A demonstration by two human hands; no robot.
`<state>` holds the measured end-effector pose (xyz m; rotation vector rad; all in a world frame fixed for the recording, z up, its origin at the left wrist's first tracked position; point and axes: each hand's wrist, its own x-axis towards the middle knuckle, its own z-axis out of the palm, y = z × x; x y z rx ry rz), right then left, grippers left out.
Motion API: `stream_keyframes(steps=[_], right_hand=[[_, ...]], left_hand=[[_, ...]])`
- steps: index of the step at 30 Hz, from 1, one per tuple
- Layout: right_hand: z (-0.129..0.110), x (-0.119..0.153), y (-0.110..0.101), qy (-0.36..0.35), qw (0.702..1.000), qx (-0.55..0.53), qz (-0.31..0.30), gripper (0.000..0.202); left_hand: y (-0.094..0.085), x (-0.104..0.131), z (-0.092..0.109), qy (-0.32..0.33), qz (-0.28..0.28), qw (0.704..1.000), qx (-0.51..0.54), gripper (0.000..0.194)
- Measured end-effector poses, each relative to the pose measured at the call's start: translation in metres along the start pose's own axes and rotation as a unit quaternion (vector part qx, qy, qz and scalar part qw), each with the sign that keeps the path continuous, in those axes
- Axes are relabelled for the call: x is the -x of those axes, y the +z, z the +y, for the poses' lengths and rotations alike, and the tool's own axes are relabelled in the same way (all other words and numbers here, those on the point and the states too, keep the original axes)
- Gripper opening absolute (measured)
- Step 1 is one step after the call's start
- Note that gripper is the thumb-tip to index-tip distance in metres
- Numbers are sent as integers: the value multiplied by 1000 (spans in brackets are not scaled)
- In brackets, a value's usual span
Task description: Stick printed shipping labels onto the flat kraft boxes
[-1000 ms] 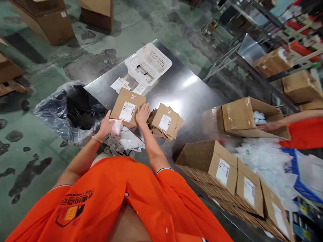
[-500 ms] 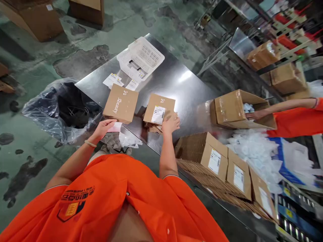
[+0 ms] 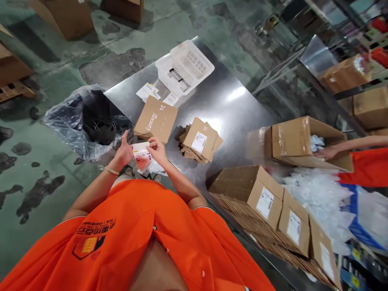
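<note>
A printed label sheet (image 3: 142, 154) is held between my hands in front of my body, below the table's edge. My left hand (image 3: 123, 152) grips its left side, with the thumb raised. The fingers of my right hand (image 3: 157, 150) pinch its upper right corner. Just beyond them lies a flat brown carton with white lettering (image 3: 157, 119) on the metal table. To its right sits an uneven stack of flat cartons (image 3: 198, 141), the top one bearing a white label. Several label sheets (image 3: 148, 91) lie by a white perforated basket (image 3: 194, 64).
A plastic-lined bin (image 3: 79, 125) stands left of the metal table (image 3: 236, 109). Rows of folded cartons (image 3: 273, 210) line the table's right front. Another person's hand reaches into an open carton (image 3: 291, 141) at the right, near white plastic bags (image 3: 321, 206).
My right hand has left the labelled stack, moved left and taken hold of the label sheet. The stack now looks less even. The view has shifted, so the table sits further right.
</note>
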<state>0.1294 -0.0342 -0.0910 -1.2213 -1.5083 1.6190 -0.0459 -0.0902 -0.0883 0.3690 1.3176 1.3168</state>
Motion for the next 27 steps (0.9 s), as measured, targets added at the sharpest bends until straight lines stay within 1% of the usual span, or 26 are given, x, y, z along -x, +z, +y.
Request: stream_keyframes(steps=[1, 2, 3, 5, 7, 9, 11, 13, 14, 16, 20, 23, 25, 27], right_hand=[[-5, -4, 0, 9, 1000, -7, 3, 17], [-10, -8, 0, 18, 1000, -12, 0, 13], [-14, -11, 0, 25, 1000, -15, -4, 12], [-19, -14, -1, 34, 999, -15, -8, 12], [-20, -15, -2, 34, 999, -4, -4, 15], [-17, -13, -3, 16, 999, 26, 16, 15], [-12, -10, -5, -21, 995, 75, 58, 10], [-9, -6, -6, -59, 985, 130, 97, 8], [-8, -4, -7, -72, 979, 156, 108, 10], [-7, -2, -8, -88, 969, 203, 108, 16], [-8, -5, -10, -93, 955, 269, 87, 17], [-12, -15, -15, -123, 947, 289, 69, 16], [-17, -27, -22, -144, 942, 292, 79, 18], [-24, -41, -30, -166, 937, 287, 106, 21]], left_hand=[[3, 7, -2, 9, -32, 999, 5, 89], [6, 13, -3, 12, -51, 999, 5, 92], [9, 18, -3, 13, -57, 998, -3, 91], [13, 22, -1, 20, -55, 997, -48, 78], [16, 19, 1, 27, -38, 996, -81, 62], [19, 12, 1, 30, -21, 995, -95, 54], [24, 4, 1, 30, -8, 994, -103, 51], [29, -3, 0, 31, -2, 994, -106, 50], [32, -6, 0, 30, -2, 994, -106, 50], [35, -12, -1, 23, -2, 994, -108, 51], [31, -23, -6, -11, -11, 993, -117, 51], [22, -30, -11, -48, -30, 992, -111, 45], [16, -33, -15, -75, -50, 990, -110, 42], [9, -34, -17, -104, -76, 986, -110, 41]])
